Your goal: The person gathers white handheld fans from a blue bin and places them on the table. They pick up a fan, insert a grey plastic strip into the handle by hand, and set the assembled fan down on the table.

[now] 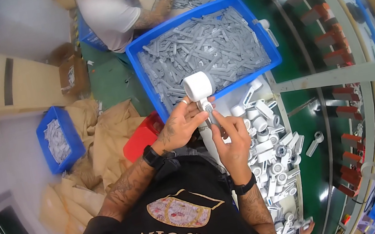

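Note:
A white plastic part (198, 86) with a round, drum-shaped head and a straight handle, much like a hand shower, is upright in front of me. My left hand (177, 127) is closed around its handle, just under the head. My right hand (233, 143) pinches a grey plastic strip (211, 117) that lies along the handle's face. Whether the strip is seated or only resting there, I cannot tell. Just beyond my hands, a large blue bin (146, 82) holds a heap of similar grey strips (205, 47).
White drum-headed parts (273, 152) are piled at my right, beside a green conveyor (321, 159) with orange-red holders (345, 113). A red container (143, 136), brown sacks (111, 134) and a smaller blue bin (73, 148) stand left. Another person (108, 16) works beyond; another hand (307, 232) shows lower right.

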`<state>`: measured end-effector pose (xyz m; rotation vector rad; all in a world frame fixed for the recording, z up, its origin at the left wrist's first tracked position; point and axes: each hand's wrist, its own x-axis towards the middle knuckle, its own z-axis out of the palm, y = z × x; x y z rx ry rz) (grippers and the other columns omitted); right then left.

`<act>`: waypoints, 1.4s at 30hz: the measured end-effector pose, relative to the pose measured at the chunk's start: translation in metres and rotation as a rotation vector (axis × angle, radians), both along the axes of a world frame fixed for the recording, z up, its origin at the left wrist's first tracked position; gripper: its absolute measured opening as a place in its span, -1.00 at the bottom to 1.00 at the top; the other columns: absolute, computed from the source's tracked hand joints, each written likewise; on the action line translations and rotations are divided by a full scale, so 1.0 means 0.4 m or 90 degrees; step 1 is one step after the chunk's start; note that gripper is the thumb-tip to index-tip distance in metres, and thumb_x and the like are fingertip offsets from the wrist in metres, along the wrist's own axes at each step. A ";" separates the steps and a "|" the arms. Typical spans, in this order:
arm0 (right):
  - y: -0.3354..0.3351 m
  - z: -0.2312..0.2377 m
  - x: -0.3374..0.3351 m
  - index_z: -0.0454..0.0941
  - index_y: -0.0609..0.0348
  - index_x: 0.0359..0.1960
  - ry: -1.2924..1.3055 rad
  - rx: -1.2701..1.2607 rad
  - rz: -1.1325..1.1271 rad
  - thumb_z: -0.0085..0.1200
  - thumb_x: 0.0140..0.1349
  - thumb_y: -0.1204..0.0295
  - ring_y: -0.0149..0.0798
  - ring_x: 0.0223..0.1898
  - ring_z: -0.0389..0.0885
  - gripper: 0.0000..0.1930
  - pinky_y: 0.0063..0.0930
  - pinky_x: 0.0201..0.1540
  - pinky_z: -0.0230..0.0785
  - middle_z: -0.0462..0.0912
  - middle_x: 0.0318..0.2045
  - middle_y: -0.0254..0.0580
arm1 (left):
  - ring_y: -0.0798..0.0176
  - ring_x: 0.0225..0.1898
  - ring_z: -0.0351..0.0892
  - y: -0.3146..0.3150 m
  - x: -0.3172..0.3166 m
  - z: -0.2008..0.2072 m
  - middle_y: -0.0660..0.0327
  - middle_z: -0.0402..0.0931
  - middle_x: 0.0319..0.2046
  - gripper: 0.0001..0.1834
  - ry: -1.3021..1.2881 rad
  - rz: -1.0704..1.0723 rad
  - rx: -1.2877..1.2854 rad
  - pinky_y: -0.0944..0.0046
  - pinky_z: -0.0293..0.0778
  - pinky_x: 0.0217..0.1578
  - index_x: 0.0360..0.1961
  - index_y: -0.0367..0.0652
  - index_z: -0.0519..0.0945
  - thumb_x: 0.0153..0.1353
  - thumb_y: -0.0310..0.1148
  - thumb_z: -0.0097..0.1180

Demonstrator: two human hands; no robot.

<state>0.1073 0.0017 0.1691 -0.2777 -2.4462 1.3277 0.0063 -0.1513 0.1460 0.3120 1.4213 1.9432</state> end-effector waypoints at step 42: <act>0.099 -0.553 -0.564 0.67 0.11 -0.25 -0.101 0.627 0.365 0.18 0.15 0.51 -0.06 -0.04 0.53 -0.87 -0.20 0.00 0.37 0.61 -0.16 -0.16 | 0.24 -0.36 0.64 -0.352 -0.200 -0.176 0.01 0.62 -0.17 -0.59 -0.308 0.198 0.085 0.23 0.61 -0.35 0.21 -0.22 0.32 0.60 -0.12 -0.25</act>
